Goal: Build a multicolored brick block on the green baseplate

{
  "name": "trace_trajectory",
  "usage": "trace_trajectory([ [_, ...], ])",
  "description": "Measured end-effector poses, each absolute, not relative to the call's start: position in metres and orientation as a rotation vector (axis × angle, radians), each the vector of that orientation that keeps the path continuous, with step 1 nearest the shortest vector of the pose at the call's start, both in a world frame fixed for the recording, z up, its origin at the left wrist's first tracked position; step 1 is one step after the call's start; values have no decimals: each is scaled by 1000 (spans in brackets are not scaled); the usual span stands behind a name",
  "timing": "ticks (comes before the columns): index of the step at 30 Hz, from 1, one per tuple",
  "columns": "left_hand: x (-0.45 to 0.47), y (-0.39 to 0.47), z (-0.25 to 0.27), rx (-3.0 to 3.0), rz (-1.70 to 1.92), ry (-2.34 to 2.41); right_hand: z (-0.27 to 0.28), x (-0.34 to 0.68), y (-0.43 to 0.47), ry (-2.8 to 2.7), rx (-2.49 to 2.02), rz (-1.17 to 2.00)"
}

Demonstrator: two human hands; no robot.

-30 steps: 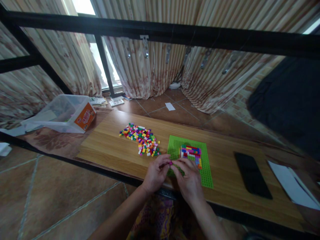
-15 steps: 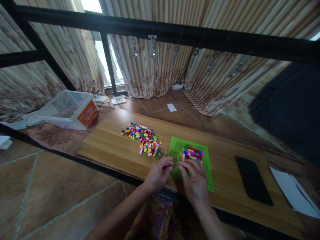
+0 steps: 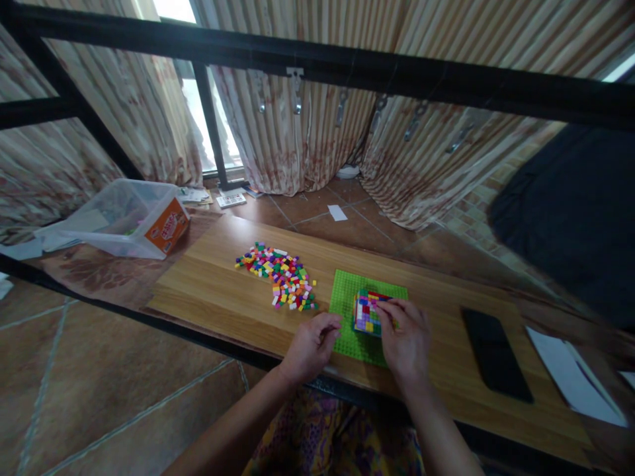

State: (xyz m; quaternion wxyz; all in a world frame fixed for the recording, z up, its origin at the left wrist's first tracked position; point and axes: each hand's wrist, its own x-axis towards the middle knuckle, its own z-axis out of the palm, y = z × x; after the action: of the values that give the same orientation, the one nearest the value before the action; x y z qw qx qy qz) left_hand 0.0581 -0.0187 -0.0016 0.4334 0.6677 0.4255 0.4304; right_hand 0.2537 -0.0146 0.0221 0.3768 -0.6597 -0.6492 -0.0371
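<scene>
On the green studded baseplate (image 3: 347, 340) stands a low block built of many-coloured toy bricks (image 3: 368, 318). My right hand (image 3: 407, 337) reaches over its right side, thumb and index finger pinched on a small pink toy brick (image 3: 376, 305) at the top of the block. The hand hides part of the build. My left hand (image 3: 311, 347) hovers by the left front edge of the baseplate, its fingers curled in towards the thumb. Whatever it may hold is too small to make out. Left of the baseplate, loose toy bricks (image 3: 285, 274) lie in a spread pile.
A black phone-like slab (image 3: 496, 354) and white paper (image 3: 575, 377) lie to the right on the wooden board (image 3: 203, 284). At the far left stands a clear plastic bin (image 3: 119, 225) with an orange label. A dark metal bar (image 3: 317, 59) with hooks crosses above.
My right hand has moved from beside my left hand to the top of the brick block, carrying the pink brick. The left hand has stayed nearly in place. The view has shifted slightly.
</scene>
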Motion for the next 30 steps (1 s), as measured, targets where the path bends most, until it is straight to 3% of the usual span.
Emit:
trace_trajectory([
  [30,57,-20,-3,1732,1044,1083,12,260,4,-1478,-1807,107],
])
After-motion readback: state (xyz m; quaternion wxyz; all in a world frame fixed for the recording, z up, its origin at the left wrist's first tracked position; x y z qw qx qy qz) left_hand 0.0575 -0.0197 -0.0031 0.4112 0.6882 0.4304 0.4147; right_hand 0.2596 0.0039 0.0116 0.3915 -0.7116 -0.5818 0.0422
